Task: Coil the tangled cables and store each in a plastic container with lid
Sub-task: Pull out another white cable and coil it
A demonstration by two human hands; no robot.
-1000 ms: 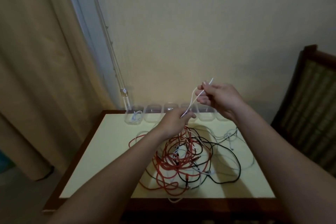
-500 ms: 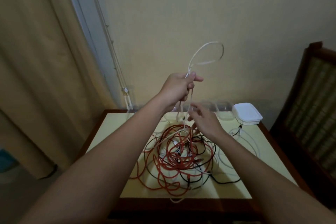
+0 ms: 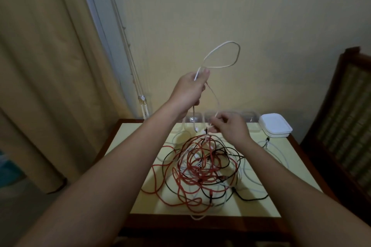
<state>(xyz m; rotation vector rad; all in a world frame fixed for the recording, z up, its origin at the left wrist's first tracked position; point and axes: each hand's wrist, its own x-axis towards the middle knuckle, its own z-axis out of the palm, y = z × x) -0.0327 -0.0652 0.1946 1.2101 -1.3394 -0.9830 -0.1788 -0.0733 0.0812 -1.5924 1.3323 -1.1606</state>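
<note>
Cable (image 3: 220, 66), thin, white, looped oval above left hand (image 3: 190, 91) pinching it; right hand (image 3: 230, 129) pinches strand over red-black tangle (image 3: 200, 172).

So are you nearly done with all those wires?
No. Nothing looks stored yet; the containers are blurred. The left hand holds up a white cable loop, the right hand pinches it lower. The red and black tangle lies on the table, lids stacked aside.

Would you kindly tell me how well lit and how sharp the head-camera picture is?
Head view: dim, warm light, no glare; the white cable loop above the left hand is crisp; the right hand and the clear containers behind it are blurred; wide-angle distortion slants the curtain and window frame.
</note>
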